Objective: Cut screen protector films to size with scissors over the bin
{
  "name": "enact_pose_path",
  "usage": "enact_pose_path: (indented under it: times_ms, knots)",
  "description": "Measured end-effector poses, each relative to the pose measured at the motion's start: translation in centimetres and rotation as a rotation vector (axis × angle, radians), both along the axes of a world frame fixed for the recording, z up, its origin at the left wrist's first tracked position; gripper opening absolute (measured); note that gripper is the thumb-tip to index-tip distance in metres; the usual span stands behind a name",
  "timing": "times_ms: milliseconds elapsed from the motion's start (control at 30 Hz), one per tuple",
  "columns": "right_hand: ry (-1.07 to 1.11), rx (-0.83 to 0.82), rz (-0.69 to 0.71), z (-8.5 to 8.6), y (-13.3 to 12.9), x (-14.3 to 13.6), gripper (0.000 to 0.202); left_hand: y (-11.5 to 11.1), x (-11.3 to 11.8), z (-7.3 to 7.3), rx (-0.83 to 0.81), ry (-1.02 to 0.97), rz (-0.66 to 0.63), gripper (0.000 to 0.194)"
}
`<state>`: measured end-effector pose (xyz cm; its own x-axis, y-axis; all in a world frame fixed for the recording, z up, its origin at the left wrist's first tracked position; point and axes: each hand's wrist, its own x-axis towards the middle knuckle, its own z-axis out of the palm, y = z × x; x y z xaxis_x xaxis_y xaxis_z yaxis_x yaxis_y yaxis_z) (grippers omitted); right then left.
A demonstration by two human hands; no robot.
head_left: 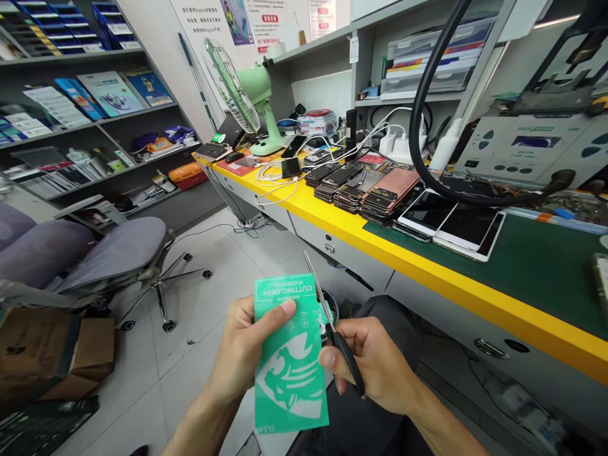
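Observation:
My left hand (pixel 247 342) grips a green hydrogel skin sheet (pixel 280 361) by its left side, thumb pressed flat on the front. Its white print is upside down, with a large animal-like figure on the lower part. My right hand (pixel 375 358) is closed around the black handles of a pair of scissors (pixel 346 354). The scissor blades point up and away along the sheet's right edge; whether they touch it I cannot tell. Below and behind the blades, a bin (pixel 332 304) with scraps in it is partly hidden.
Right of me runs a yellow-edged workbench (pixel 342 234) bearing stacks of phones (pixel 389 190), white tablets (pixel 470 225), cables and a green fan (pixel 256 95). A grey chair (pixel 109 253) and a cardboard box (pixel 57 354) stand on the left. Shelves (pixel 85 126) line the back.

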<state>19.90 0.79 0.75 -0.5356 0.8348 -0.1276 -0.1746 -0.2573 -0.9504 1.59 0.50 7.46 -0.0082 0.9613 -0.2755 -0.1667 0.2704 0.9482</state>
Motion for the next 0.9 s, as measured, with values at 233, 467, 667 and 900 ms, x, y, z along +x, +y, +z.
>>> enact_pose_path:
  times_ms: [233, 467, 667, 900]
  knots:
    - [-0.044, -0.045, 0.028, -1.5, -0.7, -0.4, 0.05, -0.1, -1.5, -1.9, -0.095, -0.001, -0.05, 0.028]
    - [-0.099, -0.062, 0.054, -2.2, -0.8, -0.7, 0.052, 0.1, -2.6, -2.5, -0.169, -0.024, -0.078, 0.024]
    - [-0.136, -0.091, 0.058, -2.6, -0.8, -0.8, 0.052, 0.5, -3.3, -2.8, -0.209, -0.051, -0.133, 0.025]
    - [-0.138, -0.108, 0.065, -3.6, -1.0, -0.9, 0.05, 0.6, -3.7, -3.1, -0.236, -0.045, -0.114, 0.029]
